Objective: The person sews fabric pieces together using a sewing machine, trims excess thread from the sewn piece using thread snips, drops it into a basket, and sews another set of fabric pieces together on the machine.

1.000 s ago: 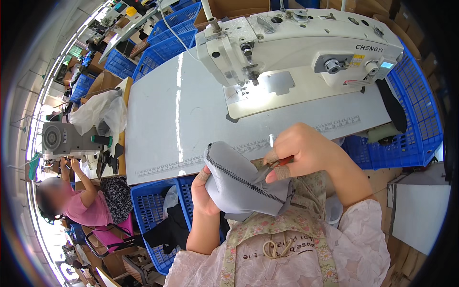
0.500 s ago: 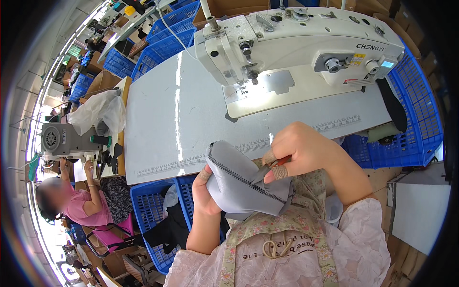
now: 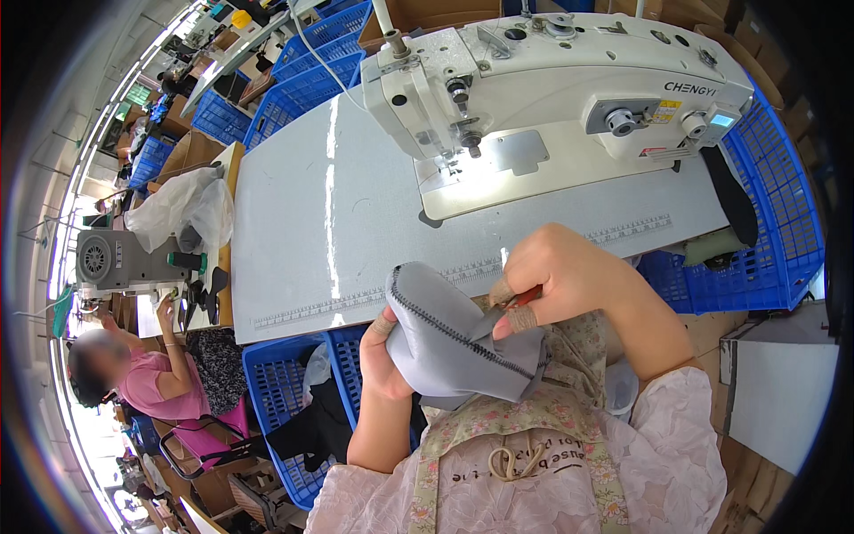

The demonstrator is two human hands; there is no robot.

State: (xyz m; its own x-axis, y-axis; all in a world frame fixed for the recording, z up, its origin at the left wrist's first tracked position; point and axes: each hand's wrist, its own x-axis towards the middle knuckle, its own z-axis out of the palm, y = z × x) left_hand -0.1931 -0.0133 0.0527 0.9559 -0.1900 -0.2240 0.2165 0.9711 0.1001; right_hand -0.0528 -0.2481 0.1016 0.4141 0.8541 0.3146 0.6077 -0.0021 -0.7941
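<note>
Though black zigzag stitching (image 3: pixel 435 319) is in, snipping looks unfinished: left hand (image 3: pixel 383 363) clamps grey fabric piece (image 3: pixel 436 365), right hand (image 3: pixel 556 280) clenches red-handled metal snips (image 3: pixel 488 321) over it.

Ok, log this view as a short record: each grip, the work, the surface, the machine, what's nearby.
Left grip: on the grey fabric piece's left side
Right grip: around a red-handled tool, metal end close to the stitching
Work: grey fabric piece, dark stitching along its seam
Surface: pale grey tabletop, ruler strip along near edge
Machine: white sewing machine, light shining near its needle area
Nearby: blue crates; person in pink at left
</note>
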